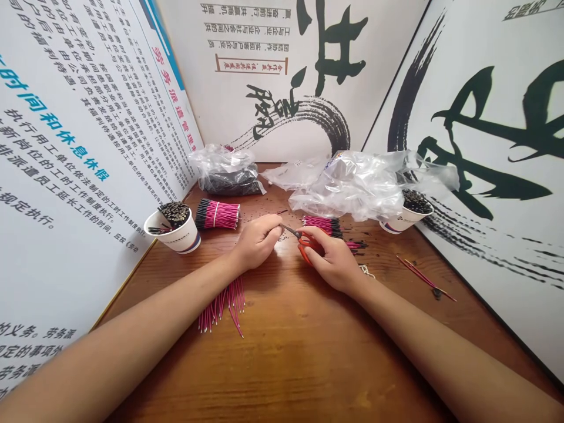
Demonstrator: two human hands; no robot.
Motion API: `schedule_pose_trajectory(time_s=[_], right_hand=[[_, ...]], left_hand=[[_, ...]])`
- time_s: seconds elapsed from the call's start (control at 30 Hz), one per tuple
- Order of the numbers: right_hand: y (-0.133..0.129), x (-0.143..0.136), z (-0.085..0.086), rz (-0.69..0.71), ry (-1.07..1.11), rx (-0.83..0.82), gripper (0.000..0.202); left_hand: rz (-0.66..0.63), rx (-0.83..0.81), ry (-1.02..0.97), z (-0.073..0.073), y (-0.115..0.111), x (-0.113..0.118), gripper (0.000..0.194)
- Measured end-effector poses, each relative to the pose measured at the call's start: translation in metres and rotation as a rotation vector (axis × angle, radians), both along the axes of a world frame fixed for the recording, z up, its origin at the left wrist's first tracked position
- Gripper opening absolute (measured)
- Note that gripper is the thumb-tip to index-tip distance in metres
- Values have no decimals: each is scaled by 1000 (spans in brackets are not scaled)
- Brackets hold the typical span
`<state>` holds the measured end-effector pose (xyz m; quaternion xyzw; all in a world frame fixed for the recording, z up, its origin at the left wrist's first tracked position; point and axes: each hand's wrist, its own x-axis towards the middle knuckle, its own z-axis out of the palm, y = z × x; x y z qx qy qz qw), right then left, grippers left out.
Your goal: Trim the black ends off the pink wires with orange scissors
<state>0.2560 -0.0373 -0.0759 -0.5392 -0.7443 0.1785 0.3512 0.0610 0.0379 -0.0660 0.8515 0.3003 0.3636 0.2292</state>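
Note:
My right hand is closed around the orange handles of a pair of scissors, whose dark blades point left. The blade tips meet the fingertips of my left hand, which is pinched closed; what it holds is too small and hidden to make out. Under and beside my left forearm lie loose pink wires with bare metal ends. Just behind my right hand is a pile of pink wires with black ends, partly covered by that hand.
At the left stand a paper cup of black-tipped pieces and a tied wire bundle. Behind are a bag of black pieces and crumpled clear plastic. Another filled cup and a pair of tweezers-like sticks are at right. Printed panels surround the table.

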Motion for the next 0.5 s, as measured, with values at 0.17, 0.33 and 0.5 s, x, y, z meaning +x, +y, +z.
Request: schedule_pose_trajectory(time_s=[0.17,0.33,0.5], right_hand=[[0,0,-1,-4,15,1,32],[1,0,-1,8,21,-5,33],[1,0,-1,7,31,10,32]], left_hand=[[-2,-1,3,-1,1,-1,28],[-5,-5,-2,-1,1,0,26],[-8,-14,6,0,1,0,26]])
